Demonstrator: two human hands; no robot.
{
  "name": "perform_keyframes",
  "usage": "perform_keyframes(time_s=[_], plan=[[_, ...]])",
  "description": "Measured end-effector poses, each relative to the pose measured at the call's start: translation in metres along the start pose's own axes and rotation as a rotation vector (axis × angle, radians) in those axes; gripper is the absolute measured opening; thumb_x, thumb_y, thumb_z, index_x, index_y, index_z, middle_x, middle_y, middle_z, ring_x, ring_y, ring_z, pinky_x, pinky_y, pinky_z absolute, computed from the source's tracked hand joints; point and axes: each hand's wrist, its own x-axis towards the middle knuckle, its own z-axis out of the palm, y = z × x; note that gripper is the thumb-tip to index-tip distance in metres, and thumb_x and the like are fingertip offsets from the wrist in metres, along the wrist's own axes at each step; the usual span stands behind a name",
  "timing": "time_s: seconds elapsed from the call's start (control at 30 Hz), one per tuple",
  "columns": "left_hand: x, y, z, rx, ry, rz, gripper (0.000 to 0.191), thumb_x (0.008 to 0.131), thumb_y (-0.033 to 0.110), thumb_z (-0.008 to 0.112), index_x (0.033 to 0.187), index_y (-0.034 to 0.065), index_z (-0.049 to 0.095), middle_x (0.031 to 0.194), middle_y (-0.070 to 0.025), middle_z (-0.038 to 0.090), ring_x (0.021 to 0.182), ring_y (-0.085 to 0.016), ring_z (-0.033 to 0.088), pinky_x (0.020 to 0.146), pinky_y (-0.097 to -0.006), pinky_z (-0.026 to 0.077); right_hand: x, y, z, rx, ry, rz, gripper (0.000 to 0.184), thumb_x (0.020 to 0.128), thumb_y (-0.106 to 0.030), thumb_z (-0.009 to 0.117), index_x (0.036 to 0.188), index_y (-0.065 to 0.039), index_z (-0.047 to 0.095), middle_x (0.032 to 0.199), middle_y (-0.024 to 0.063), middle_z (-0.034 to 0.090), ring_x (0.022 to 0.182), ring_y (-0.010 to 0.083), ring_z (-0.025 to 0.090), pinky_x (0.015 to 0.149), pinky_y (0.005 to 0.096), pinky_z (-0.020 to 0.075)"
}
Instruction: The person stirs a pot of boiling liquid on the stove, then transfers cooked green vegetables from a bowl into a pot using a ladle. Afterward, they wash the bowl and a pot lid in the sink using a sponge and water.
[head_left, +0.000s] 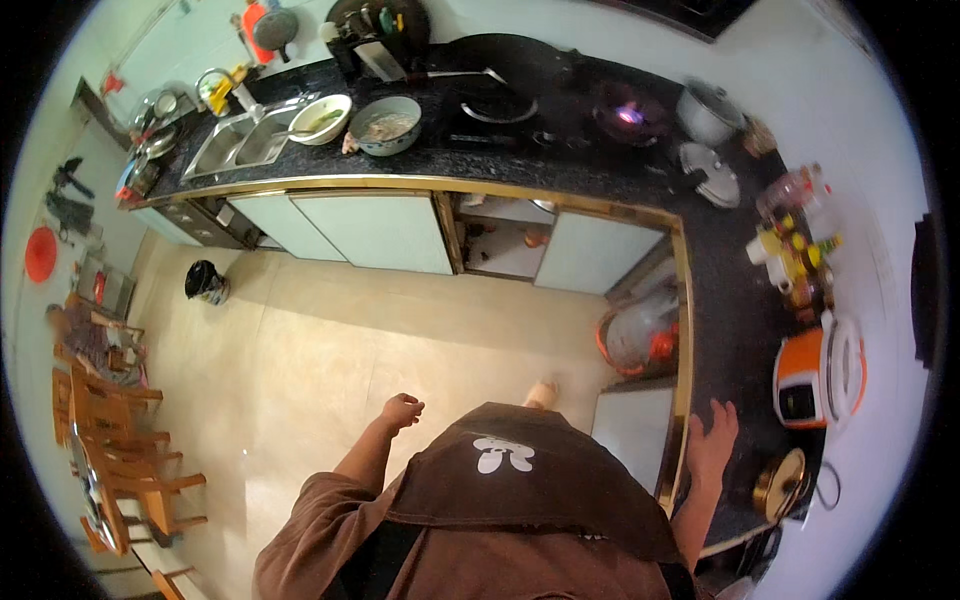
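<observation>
My left hand (403, 412) hangs over the pale floor (322, 337), its fingers loosely curled and no object visible in them. On the right, my right hand (712, 439) is at the black countertop (724, 322), fingers spread; whether it touches the surface I cannot tell. Nearest to that hand are an orange and white rice cooker (799, 379) and a gold-coloured pot (776, 484) with a lid. I wear a brown apron (555, 487) with a white print.
A lit gas burner (630, 115) glows on the far counter, beside a lidded pot (705, 112). A loose lid (712, 176), seasoning bottles (806, 251), two food bowls (386, 124) and a double sink (251, 139) line the counter. Wooden chairs (146, 480) and a seated person (90, 337) are left.
</observation>
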Motion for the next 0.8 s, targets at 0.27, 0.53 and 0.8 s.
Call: perform_keyframes(time_s=[0.27,0.53,0.8], plan=[[0.048,0.14,-0.044,-0.19,0.239,0.172,0.038,0.081,0.023,0.068,0.109,0.0002,0.057,0.08,-0.0087,0.065,0.063,-0.015,0.06,0.056,-0.0277,0.048,0.202,-0.099,0.035,0.083,0.032,-0.227,0.044,0.084,-0.021,0.061,0.123,-0.004,0.053,0.132,0.0207,0.045,0.122,0.0369,0.041,0.103,0.0426,0.0334],[0.056,0.429,-0.198,-0.148,0.506,0.829,0.031,0.088,0.018,0.062,0.113,-0.0013,0.058,0.09,-0.008,0.065,0.078,-0.011,0.058,0.07,-0.0251,0.046,0.421,-0.344,-0.001,0.094,0.215,-0.785,0.031,0.087,-0.019,0.057,0.112,-0.001,0.06,0.108,0.0183,0.059,0.1,0.0362,0.053,0.089,0.0421,0.0425],[0.189,0.675,-0.289,0.315,0.701,0.91,0.045,0.087,0.04,0.058,0.105,-0.0005,0.066,0.096,-0.0179,0.068,0.09,-0.028,0.066,0.078,-0.0334,0.049,0.648,-0.533,0.063,-0.362,-0.107,-0.477,0.032,0.085,-0.023,0.052,0.104,-0.001,0.064,0.112,0.0199,0.061,0.103,0.0365,0.058,0.087,0.045,0.0462]])
